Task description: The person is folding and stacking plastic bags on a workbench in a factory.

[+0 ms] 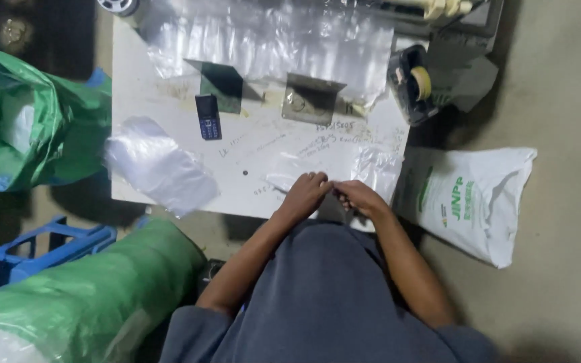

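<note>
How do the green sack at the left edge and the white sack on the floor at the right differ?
The green sack is bulging, open at the top and crumpled; the white sack lies flat and looks empty. The green sack is plain; the white sack carries green print. Both sit beside the white table.

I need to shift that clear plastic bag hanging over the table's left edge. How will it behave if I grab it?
The clear plastic bag looks thin and crumpled, so probably floppy and very light. Its glossy film may be slippery. It overhangs the white table, so a nudge could slide it off.
</note>
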